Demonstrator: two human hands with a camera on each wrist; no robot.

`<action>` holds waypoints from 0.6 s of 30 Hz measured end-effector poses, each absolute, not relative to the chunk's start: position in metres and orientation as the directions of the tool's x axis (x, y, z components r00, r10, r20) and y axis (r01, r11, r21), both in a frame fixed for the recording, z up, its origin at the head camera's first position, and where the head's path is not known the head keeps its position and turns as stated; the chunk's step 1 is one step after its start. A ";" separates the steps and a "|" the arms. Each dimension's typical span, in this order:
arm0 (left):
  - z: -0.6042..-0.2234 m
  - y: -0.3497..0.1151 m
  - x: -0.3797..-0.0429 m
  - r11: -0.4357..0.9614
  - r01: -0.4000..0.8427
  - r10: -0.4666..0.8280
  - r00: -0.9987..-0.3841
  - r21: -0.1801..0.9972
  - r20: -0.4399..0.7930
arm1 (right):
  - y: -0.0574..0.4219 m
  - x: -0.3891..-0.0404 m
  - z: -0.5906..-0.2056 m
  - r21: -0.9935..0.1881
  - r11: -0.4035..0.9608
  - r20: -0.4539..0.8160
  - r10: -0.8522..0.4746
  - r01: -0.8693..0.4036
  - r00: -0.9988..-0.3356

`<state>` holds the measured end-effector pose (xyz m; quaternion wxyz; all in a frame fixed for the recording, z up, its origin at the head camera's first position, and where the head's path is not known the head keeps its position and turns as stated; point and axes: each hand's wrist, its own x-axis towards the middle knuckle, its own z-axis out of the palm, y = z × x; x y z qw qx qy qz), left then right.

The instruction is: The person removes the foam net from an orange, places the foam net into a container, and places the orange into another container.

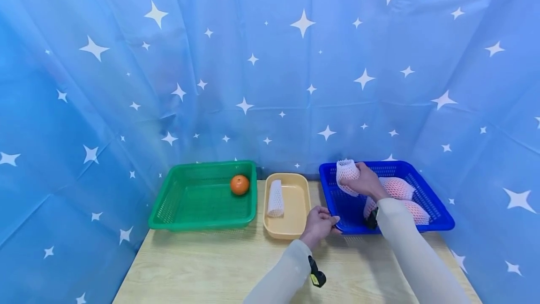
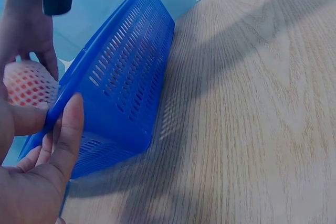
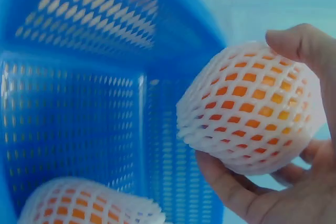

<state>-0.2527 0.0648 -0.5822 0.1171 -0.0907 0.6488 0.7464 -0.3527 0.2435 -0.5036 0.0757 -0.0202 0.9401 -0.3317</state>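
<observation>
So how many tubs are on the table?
3: the green basket on the left, the small yellow tray in the middle, and the blue basket on the right. None looks hidden.

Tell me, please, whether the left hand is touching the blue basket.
Touching. The left wrist view shows it: the left hand holds the blue basket by its rim, the grip set astride it.

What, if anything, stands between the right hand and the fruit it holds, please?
Only the white net around the fruit: the right hand grips the fruit through it, and nothing else visible stands between them.
</observation>
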 end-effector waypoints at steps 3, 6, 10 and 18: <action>-0.582 0.062 -0.253 -0.143 -0.295 0.068 -0.955 0.945 -0.288 | 0.240 -0.340 -0.495 -0.664 0.747 -0.111 -0.069 0.022 -0.991; -0.581 0.057 -0.252 -0.151 -0.295 0.091 -0.954 0.943 -0.284 | 0.236 -0.327 -0.489 -0.682 0.731 -0.085 -0.069 0.008 -0.994; -0.582 0.049 -0.251 -0.156 -0.272 0.130 -0.958 0.950 -0.254 | 0.229 -0.309 -0.485 -0.695 0.719 -0.062 -0.075 -0.011 -0.995; -0.583 0.018 -0.241 -0.068 -0.246 0.223 -0.948 0.967 -0.226 | 0.219 -0.267 -0.488 -0.744 0.667 -0.024 -0.066 -0.026 -0.998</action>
